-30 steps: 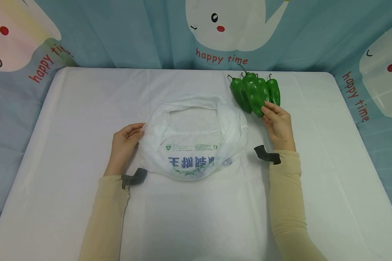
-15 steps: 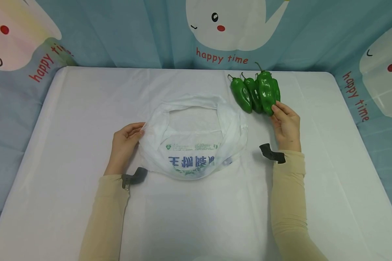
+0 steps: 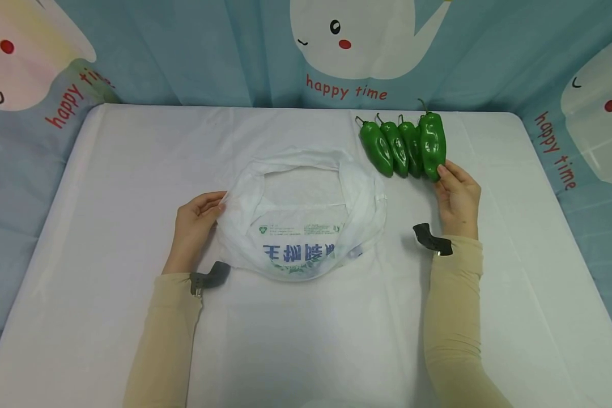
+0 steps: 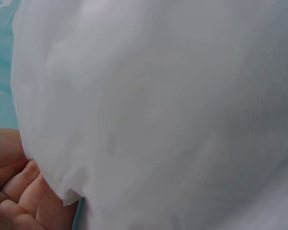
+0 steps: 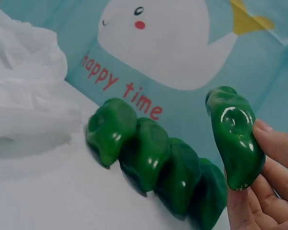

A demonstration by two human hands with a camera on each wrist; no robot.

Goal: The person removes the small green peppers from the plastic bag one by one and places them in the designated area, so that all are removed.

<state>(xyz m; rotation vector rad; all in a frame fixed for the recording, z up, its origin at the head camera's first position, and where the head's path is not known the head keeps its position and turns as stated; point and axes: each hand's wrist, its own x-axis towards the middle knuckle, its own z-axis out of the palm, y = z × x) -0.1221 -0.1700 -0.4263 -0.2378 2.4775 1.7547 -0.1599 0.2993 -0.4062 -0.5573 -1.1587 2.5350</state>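
Note:
In the head view, my left hand (image 3: 194, 226) pinches the left edge of a white plastic bag (image 3: 364, 198) printed in blue and green, whose wide mouth stands open. The bag fills most of the left wrist view, the hand's curled fingers (image 4: 21, 191) at its lower left. My right hand (image 3: 460, 198) grips a green pepper (image 3: 432, 141) by its lower end, stem pointing away. The right wrist view shows this held pepper (image 5: 237, 139) raised above the others, between thumb and fingers. Several more green peppers (image 3: 375, 148) lie in a row on the table, the rightmost mostly hidden behind the held one.
A white cloth covers the table (image 3: 306, 340). Behind it hangs a blue curtain (image 3: 183, 56) with white cartoon figures and red "happy time" lettering. The pepper row lies just beyond the bag's far right side, close to the table's back edge.
My right hand has moved rightward with the held pepper, from over the row's left part to its right end, uncovering peppers beneath. The left hand and bag have stayed still.

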